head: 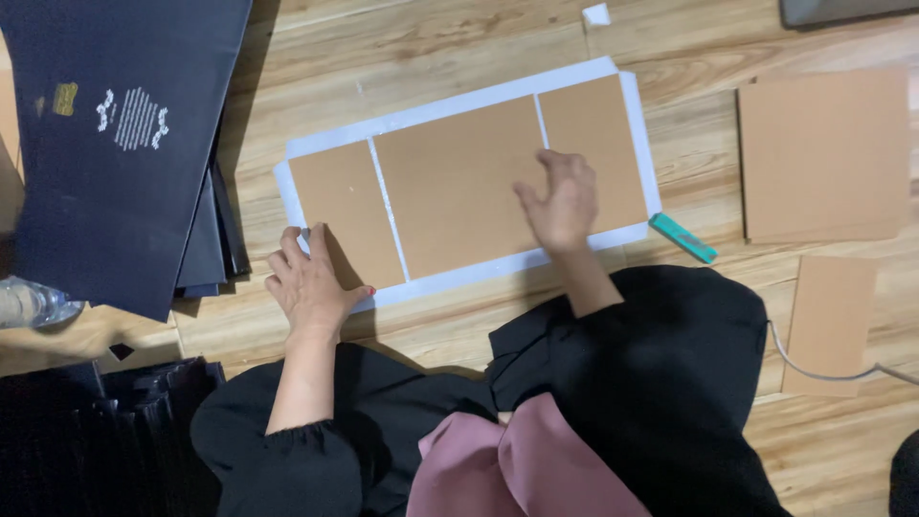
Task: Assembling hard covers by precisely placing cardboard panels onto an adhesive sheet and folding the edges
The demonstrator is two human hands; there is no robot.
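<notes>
Brown cardboard panels, three of them side by side, lay on a white sheet in the middle of the wooden floor. The panels looked already set in place, with narrow white gaps between them and the sheet's margins not yet folded over, as far as I could judge. The left hand lay flat, fingers spread, on the sheet's near left corner. The right hand pressed the middle panel with loosely curled fingers, holding nothing. A teal tool lay just beside the sheet's near right corner. Spare cardboard pieces sat toward the floor's right edge. Dark navy sheets, one bearing a small white and gold printed mark, were stacked at the left.
</notes>
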